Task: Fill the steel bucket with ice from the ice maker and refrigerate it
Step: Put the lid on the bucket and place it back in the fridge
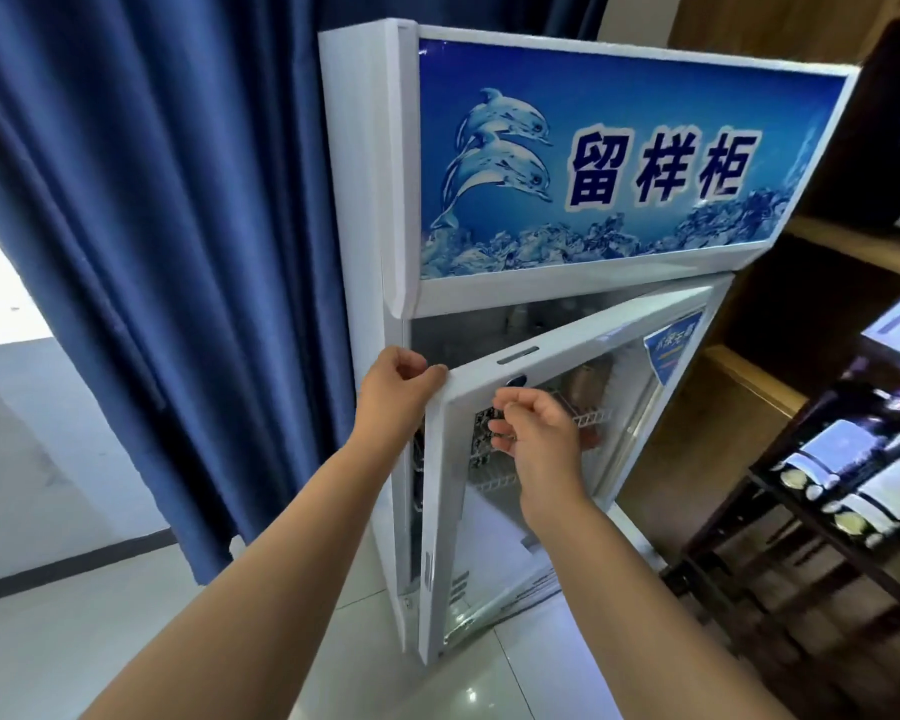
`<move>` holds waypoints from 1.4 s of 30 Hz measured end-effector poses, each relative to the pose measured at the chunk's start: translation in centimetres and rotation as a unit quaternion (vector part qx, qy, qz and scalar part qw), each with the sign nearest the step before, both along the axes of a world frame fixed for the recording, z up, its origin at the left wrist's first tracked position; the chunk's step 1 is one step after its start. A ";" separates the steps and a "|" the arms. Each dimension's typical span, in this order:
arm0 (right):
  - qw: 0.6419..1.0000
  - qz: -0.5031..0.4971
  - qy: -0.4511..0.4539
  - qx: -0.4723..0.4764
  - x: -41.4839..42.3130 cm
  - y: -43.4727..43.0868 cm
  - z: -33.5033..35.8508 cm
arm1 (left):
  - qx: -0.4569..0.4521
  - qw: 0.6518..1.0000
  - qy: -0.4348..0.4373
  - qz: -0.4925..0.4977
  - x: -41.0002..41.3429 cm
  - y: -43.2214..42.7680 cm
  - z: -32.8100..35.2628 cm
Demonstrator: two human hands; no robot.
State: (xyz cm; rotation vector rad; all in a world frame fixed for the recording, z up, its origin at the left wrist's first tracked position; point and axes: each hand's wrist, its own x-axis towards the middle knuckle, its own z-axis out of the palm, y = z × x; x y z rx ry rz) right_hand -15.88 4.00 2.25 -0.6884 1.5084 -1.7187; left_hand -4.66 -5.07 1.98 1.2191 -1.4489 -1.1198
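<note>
Curtain (152, 252): blue, hangs just left of the fridge.
Fridge (365, 174): white upright display unit, dolphin sign on top.
Door (567, 350): glass, white frame, hinged on the right, standing partly open.
Wire shelves (494, 480): seen through the glass; contents too blurred to name.
Left hand (398, 389): fingers curled over the door's top free corner, gripping it.
Right hand (539, 433): in front of the glass, fingers curled; cannot tell whether it holds anything.
Steel bucket: not in view, in neither hand; cannot tell whether it sits inside.
Step (judgement): refrigerating stage, door being handled; opening or closing cannot be told.
Next move (judgement): swing the door by the gripped corner, keeping the right hand clear of the edge.
</note>
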 end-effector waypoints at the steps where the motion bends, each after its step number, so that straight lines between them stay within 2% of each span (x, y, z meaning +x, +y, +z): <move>1: 1.000 -0.010 0.000 -0.001 0.2 0.4 0.0 | -0.007 1.000 0.002 -0.016 -0.1 0.6 0.2; 5: 0.998 -0.063 0.000 -0.009 0.8 2.7 -0.1 | -0.027 0.995 -0.013 -0.094 -0.4 3.4 0.7; 12: 0.989 -0.143 0.024 -0.008 -1.3 6.6 -0.1 | -0.016 0.991 -0.016 -0.129 -1.9 8.3 0.7; 15: 0.984 -0.176 0.020 -0.013 -3.0 8.4 -0.3 | -0.014 0.984 -0.016 -0.177 -3.4 10.7 0.8; 17: 0.978 -0.205 0.022 -0.018 -4.4 9.5 -0.3 | -0.031 0.975 -0.043 -0.214 -4.6 12.0 1.1; 20: 0.969 -0.242 0.035 -0.013 -7.0 11.8 0.1 | -0.006 0.958 -0.057 -0.281 -6.9 13.8 1.8; 24: 0.968 -0.245 0.054 0.017 -11.5 15.4 0.8 | -0.008 0.930 -0.073 -0.361 -10.8 16.3 2.2; 29: 0.969 -0.219 0.102 0.044 -17.3 20.9 1.3 | -0.061 0.906 -0.119 -0.401 -16.9 21.1 2.0; 32: 0.968 -0.221 0.108 0.047 -20.6 24.2 1.4 | -0.073 0.910 -0.115 -0.392 -20.9 24.0 1.3; 34: 0.965 -0.228 0.120 0.055 -22.4 25.7 1.4 | -0.135 0.908 -0.140 -0.372 -23.1 25.3 1.0; 38: 0.953 -0.257 0.146 0.069 -26.3 28.6 1.2 | -0.248 0.879 -0.181 -0.365 -27.4 28.0 0.9; 42: 0.927 -0.294 0.216 0.088 -29.1 30.4 0.5 | -0.292 0.843 -0.219 -0.395 -30.4 29.4 0.5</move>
